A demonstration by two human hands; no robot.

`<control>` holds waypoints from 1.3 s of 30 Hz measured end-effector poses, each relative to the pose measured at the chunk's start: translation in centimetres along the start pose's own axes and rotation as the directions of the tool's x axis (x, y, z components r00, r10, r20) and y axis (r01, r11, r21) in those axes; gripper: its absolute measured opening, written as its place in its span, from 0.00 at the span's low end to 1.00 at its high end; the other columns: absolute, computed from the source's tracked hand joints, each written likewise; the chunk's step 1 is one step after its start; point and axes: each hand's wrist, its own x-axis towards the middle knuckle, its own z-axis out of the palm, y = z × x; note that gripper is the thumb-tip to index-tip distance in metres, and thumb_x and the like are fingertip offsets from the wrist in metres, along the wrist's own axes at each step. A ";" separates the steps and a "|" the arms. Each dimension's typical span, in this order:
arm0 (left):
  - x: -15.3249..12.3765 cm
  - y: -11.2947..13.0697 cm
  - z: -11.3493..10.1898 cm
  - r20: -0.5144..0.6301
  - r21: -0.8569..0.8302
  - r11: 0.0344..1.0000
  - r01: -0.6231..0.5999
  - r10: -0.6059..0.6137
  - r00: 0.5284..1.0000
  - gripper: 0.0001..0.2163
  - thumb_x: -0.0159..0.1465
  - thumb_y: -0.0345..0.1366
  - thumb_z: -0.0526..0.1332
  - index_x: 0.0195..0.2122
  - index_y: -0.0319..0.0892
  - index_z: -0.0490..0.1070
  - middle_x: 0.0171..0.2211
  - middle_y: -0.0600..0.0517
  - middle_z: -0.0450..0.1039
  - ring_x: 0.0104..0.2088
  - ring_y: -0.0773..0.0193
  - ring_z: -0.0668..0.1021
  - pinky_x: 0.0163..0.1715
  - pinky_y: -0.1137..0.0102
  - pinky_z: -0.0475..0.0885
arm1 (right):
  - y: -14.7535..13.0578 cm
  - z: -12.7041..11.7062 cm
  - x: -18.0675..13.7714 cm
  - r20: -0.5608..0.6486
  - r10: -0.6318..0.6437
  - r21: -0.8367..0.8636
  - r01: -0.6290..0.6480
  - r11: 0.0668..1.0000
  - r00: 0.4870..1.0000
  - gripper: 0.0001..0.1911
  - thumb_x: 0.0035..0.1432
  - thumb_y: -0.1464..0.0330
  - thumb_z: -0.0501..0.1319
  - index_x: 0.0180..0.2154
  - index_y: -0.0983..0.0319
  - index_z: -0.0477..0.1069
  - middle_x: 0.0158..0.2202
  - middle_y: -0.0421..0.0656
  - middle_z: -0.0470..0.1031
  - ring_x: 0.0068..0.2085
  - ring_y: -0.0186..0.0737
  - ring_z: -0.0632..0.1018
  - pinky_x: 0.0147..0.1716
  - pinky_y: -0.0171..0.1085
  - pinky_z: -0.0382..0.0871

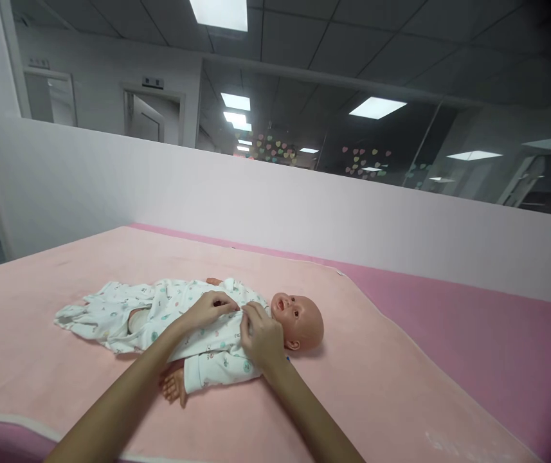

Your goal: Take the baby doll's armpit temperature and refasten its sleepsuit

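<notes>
A baby doll [299, 320] lies on its back with its head to the right. It wears a white long-sleeved romper [169, 302] with small green and brown prints. My left hand [211, 310] rests over the doll's chest, its fingertips pinched on the front of the romper. Close beside it, near the doll's neck, my right hand [261, 331] has its fingers closed on the same garment front. What exactly lies between the fingertips is too small to make out. The lower part of the romper is parted, and a bit of the doll's leg [139, 320] shows through.
A pale pink blanket [386, 386] covers the padded surface under the doll, with a darker pink mat [424, 315] along the back and right. A low white wall [256, 199] topped with glass stands behind.
</notes>
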 end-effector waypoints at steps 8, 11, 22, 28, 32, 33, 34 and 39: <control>-0.3 0.3 -0.6 0.030 -0.087 0.995 0.037 -0.035 0.999 0.08 0.53 0.37 0.58 0.27 0.37 0.73 0.23 0.53 0.68 0.25 0.69 0.67 0.25 0.74 0.59 | -1.9 1.5 1.0 -0.035 0.050 0.026 -0.049 0.998 0.998 0.08 0.52 0.74 0.50 0.33 0.61 0.66 0.28 0.39 0.68 0.25 0.32 0.68 0.22 0.32 0.52; -0.3 0.1 -0.6 0.038 -0.102 0.993 0.057 -0.054 0.998 0.09 0.53 0.38 0.58 0.27 0.37 0.72 0.19 0.56 0.63 0.21 0.72 0.62 0.22 0.75 0.55 | -1.5 1.3 0.6 -0.036 0.041 0.078 -0.038 0.996 0.999 0.08 0.52 0.73 0.50 0.32 0.61 0.66 0.28 0.39 0.67 0.27 0.33 0.68 0.23 0.31 0.53; 0.0 -0.6 -0.5 0.028 -0.149 0.989 0.021 -0.017 0.999 0.11 0.55 0.40 0.57 0.30 0.37 0.73 0.25 0.53 0.68 0.26 0.69 0.66 0.27 0.74 0.59 | -1.1 1.6 0.2 -0.040 -0.005 0.041 0.007 0.999 0.999 0.07 0.57 0.71 0.50 0.30 0.61 0.65 0.28 0.40 0.66 0.27 0.33 0.66 0.24 0.32 0.52; -0.1 -0.6 -0.6 0.046 -0.196 0.980 0.043 -0.034 0.998 0.11 0.55 0.40 0.57 0.31 0.37 0.73 0.27 0.52 0.70 0.28 0.68 0.68 0.29 0.74 0.61 | -1.1 1.7 0.1 -0.096 0.004 0.062 0.002 0.998 0.995 0.08 0.59 0.69 0.50 0.31 0.61 0.66 0.29 0.40 0.67 0.27 0.33 0.67 0.24 0.32 0.53; -0.2 -0.3 -0.7 0.055 -0.234 0.971 0.049 -0.037 0.998 0.12 0.55 0.41 0.58 0.32 0.37 0.73 0.29 0.50 0.71 0.30 0.67 0.69 0.32 0.73 0.62 | -1.2 1.7 0.2 -0.112 0.007 0.110 0.006 0.994 0.994 0.09 0.59 0.69 0.50 0.31 0.61 0.67 0.28 0.40 0.69 0.29 0.33 0.69 0.26 0.32 0.56; -0.2 -0.2 -0.8 0.057 -0.232 0.972 0.045 -0.033 0.998 0.13 0.55 0.42 0.58 0.33 0.37 0.73 0.30 0.50 0.71 0.31 0.67 0.70 0.32 0.73 0.63 | -1.2 1.8 0.2 -0.119 0.008 0.118 0.006 0.993 0.993 0.09 0.59 0.69 0.50 0.32 0.61 0.67 0.28 0.40 0.70 0.29 0.33 0.69 0.27 0.32 0.56; -0.3 -0.2 -0.8 0.061 -0.223 0.974 0.041 -0.028 0.998 0.13 0.55 0.42 0.58 0.34 0.37 0.73 0.30 0.50 0.71 0.31 0.67 0.70 0.32 0.72 0.63 | -1.2 1.8 0.2 -0.129 0.012 0.122 0.004 0.992 0.992 0.09 0.59 0.70 0.50 0.32 0.61 0.67 0.28 0.40 0.70 0.29 0.33 0.70 0.27 0.32 0.57; -0.5 -0.2 -1.2 0.090 -0.144 0.988 0.059 -0.046 0.995 0.15 0.49 0.39 0.64 0.37 0.38 0.73 0.23 0.54 0.67 0.25 0.69 0.67 0.26 0.74 0.61 | -1.1 2.0 0.3 -0.146 0.038 0.128 -0.019 0.992 0.989 0.11 0.59 0.71 0.49 0.30 0.61 0.68 0.26 0.41 0.71 0.28 0.34 0.71 0.26 0.31 0.58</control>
